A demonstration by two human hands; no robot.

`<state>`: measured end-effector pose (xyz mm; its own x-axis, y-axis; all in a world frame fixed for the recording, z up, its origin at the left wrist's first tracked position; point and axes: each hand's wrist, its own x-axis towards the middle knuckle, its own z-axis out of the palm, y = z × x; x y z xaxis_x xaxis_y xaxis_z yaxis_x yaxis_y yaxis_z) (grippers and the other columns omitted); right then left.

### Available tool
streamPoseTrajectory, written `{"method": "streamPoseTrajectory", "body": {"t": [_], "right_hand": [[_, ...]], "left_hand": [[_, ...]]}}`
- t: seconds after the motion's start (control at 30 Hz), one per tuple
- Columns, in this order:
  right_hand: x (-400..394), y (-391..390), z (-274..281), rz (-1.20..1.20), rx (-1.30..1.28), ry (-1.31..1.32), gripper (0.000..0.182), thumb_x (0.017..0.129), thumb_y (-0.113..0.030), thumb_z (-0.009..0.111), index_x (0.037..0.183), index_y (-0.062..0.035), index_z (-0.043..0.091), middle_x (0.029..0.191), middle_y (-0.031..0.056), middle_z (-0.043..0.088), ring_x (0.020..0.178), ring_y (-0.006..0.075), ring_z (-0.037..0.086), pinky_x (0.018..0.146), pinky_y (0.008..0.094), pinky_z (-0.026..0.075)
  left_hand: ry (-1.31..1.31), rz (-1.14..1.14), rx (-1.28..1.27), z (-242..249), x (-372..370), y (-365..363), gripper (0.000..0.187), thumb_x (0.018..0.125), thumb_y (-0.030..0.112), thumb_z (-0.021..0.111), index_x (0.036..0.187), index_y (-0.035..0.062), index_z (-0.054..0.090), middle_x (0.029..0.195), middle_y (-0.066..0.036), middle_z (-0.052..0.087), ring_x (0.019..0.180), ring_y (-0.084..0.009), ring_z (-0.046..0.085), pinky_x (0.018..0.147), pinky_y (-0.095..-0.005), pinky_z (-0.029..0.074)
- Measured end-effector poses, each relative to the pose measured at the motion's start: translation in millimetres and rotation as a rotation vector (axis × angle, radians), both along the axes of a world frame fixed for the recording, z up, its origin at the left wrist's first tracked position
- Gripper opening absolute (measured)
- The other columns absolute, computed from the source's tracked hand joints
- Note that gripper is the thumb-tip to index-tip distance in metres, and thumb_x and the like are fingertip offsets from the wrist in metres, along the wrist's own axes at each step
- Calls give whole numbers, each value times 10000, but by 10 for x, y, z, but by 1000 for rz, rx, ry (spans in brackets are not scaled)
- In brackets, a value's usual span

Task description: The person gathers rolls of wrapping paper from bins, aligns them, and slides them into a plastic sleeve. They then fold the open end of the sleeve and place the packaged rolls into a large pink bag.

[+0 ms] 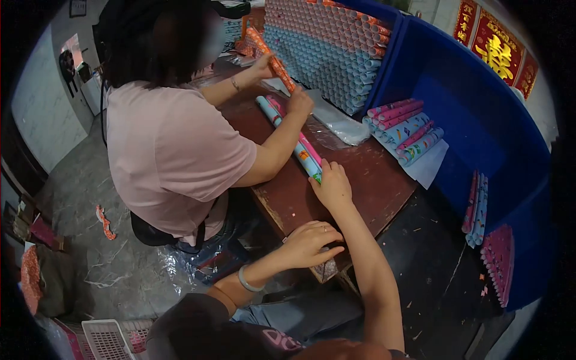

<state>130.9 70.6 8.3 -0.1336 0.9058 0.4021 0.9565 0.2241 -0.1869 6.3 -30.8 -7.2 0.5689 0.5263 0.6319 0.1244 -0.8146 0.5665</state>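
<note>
My right hand [333, 186] is closed round the near end of a light blue patterned wrapping paper roll [307, 159] and a pink roll [309, 147] that lie side by side on the brown table [360, 192]. Close to the table's near corner rests my left hand [311, 245], its fingers loosely stretched and apart, with nothing seen in it. Across the table, a co-worker in a pink shirt [174, 144] holds an orange patterned roll [273, 60] in both hands.
A large stack of rolls [327, 51] stands at the back beside a blue bin [468, 102]. Pink and blue rolls [408, 129] lie at the table's right edge, near clear plastic sleeves [342, 123]. More rolls [477, 207] lean farther right. A white basket [111, 336] sits lower left.
</note>
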Motion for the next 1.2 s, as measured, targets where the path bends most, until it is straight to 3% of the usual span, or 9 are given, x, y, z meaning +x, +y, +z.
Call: {"method": "streamPoseTrajectory", "body": {"t": [0.23,1.2], "right_hand": [[-32,-25,46,-33,-59,32,573,768,-261,710,1212,34,501,1062,197,556,1028,346,528,884,408,456],[-13,-3,-15,-12,-13,50,520,751,-230,722,1149,34,517,1008,195,560,981,344,547,826,408,483]], "left_hand": [[60,-3,-15,47,3,-11,207,833,234,652,913,47,617,882,-113,623,873,-288,599,805,-381,469],[86,-11,-24,88,17,-30,209,828,211,649,941,37,622,887,-115,624,877,-290,595,798,-382,466]]}}
